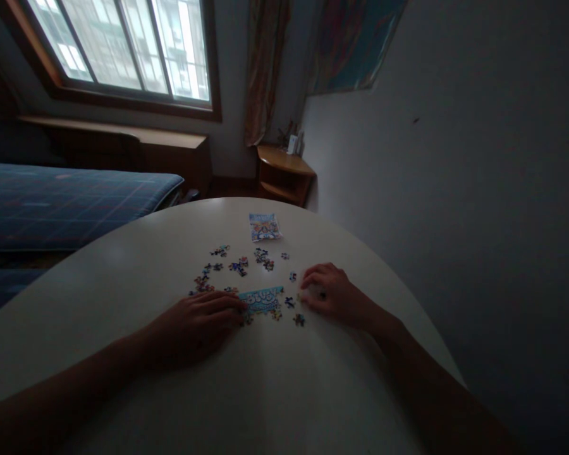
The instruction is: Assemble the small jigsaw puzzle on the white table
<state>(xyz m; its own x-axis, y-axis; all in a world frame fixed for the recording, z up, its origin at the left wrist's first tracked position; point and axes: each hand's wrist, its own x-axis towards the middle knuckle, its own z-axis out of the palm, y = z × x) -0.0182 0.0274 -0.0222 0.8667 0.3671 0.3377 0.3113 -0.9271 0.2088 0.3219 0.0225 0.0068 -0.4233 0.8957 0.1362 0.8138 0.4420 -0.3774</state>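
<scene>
A partly joined blue jigsaw puzzle (262, 301) lies on the table, pale bubble lettering along its upper part. My left hand (207, 316) rests flat over its left end, fingers stretched out and hiding that edge. To the right, my right hand (329, 292) touches down with curved, parted fingers, near a small yellowish piece at its fingertips; I see nothing gripped. Between puzzle and right hand lie a dark blue piece (289, 302), a bluish piece (293, 277) and a brownish piece (298, 320). Loose puzzle pieces (238, 266) are scattered beyond the puzzle.
A printed picture sheet or packet (264, 227) lies farther back on the round white table (123, 265). Beyond the table are a bed with a plaid cover (76, 202), a wooden corner stand (284, 160) and a window (123, 50). A bare wall (455, 177) runs along the right.
</scene>
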